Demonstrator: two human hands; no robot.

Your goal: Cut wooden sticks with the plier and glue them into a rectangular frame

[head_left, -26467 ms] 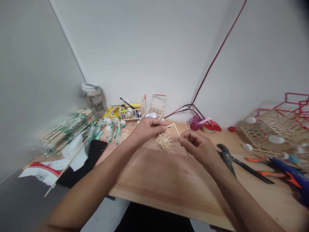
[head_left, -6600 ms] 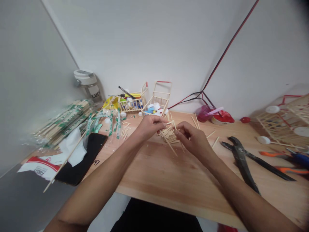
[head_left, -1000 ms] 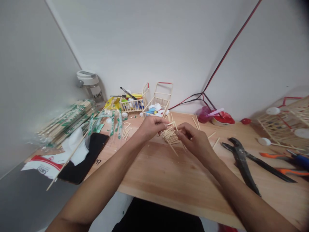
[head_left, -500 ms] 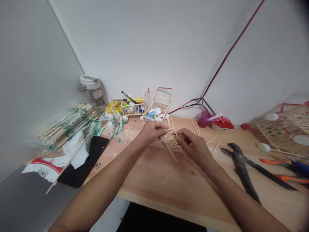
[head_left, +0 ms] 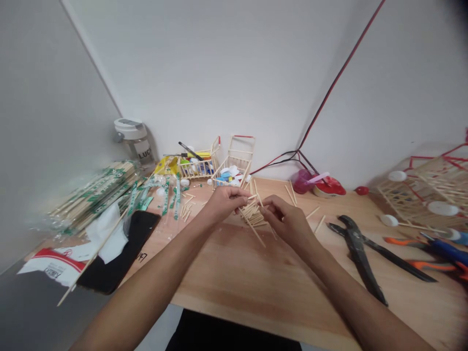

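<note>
As left hand (head_left: 224, 204) and right hand (head_left: 287, 220) meet, stick pile (head_left: 252, 215) below, more strays (head_left: 313, 212).

Along the back of a wooden workbench (head_left: 256, 282) stand a lidded glass jar (head_left: 133, 144) and two miniature stick cribs (head_left: 234, 158). At its left end lie plastic-wrapped chopsticks (head_left: 93, 204) and a black phone (head_left: 117, 239); at its right, heavy black pliers (head_left: 356, 253) and a stick lattice model (head_left: 420, 190). A red-and-black cable (head_left: 338, 75) runs down the wall.
</note>
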